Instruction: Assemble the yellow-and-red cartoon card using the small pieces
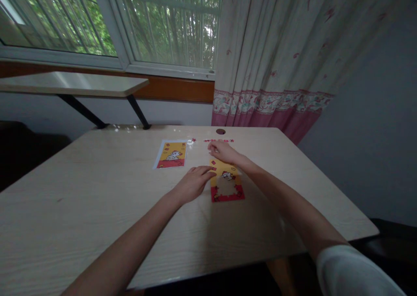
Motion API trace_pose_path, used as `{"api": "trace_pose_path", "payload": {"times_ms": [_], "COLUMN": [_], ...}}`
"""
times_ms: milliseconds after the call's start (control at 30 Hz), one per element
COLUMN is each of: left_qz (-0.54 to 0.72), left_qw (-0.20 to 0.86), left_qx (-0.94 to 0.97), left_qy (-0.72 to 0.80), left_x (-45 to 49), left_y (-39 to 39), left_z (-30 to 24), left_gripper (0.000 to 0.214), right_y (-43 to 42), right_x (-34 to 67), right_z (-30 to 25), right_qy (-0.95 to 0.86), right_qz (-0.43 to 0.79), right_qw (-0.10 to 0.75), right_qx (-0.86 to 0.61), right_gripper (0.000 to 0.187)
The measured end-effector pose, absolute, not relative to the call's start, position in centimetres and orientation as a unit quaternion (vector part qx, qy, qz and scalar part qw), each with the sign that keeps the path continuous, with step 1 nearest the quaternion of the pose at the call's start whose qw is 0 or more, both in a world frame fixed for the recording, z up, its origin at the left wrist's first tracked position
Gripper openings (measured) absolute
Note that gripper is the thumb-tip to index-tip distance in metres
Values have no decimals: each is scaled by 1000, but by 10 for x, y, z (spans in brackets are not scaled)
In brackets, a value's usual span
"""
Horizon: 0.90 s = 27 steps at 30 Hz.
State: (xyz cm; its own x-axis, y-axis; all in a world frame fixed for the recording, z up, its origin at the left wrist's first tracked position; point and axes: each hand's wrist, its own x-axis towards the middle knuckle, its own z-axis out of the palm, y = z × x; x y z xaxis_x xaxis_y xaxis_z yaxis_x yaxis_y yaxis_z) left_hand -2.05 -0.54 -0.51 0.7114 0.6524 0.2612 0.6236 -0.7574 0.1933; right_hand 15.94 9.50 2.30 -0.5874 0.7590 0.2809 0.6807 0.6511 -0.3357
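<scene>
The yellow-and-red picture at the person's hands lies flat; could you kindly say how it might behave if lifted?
The picture is probably light, since it looks thin against the table. It seems unlikely to roll or tip, as it lies flat. Lifted, it might come apart: the notched edge around its pale patch suggests interlocking pieces.

Looks like a home room — floral curtain (276, 39), window (169, 24), pale desk (97, 191).
</scene>
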Motion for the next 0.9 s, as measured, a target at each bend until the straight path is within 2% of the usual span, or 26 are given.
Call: {"api": "trace_pose_path", "payload": {"times_ms": [67, 133, 267, 400, 533, 767, 900], "left_qz": [162, 171, 202, 286, 362, 408, 424], "left_qw": [42, 44, 72, 154, 235, 322, 367], "left_qx": [924, 924, 919, 881, 798, 730, 693], "left_qy": [343, 340, 330, 343, 421, 444, 454], "left_x": [-21, -21, -18, -6, 10, 19, 18], "left_y": [-5, -4, -3, -5, -8, -7, -5], "left_z": [-5, -5, -1, 7, 10, 1, -2], "left_gripper": [44, 42, 40, 39, 18, 13, 15], "right_y": [81, 65, 34, 14, 7, 4, -1], "right_x": [174, 193, 228, 236, 222, 212, 217], "right_z": [26, 28, 27, 16, 4, -4, 2], "right_qy": [-877, -867, -801, -685, -629, -646, -728], "right_qz": [115, 141, 266, 441, 515, 487, 313], "right_qw": [246, 274, 322, 384, 416, 428, 441], "right_qx": [-397, -392, -428, -433, -407, -403, -421], "right_gripper": [21, 16, 12, 25, 36, 35, 23]}}
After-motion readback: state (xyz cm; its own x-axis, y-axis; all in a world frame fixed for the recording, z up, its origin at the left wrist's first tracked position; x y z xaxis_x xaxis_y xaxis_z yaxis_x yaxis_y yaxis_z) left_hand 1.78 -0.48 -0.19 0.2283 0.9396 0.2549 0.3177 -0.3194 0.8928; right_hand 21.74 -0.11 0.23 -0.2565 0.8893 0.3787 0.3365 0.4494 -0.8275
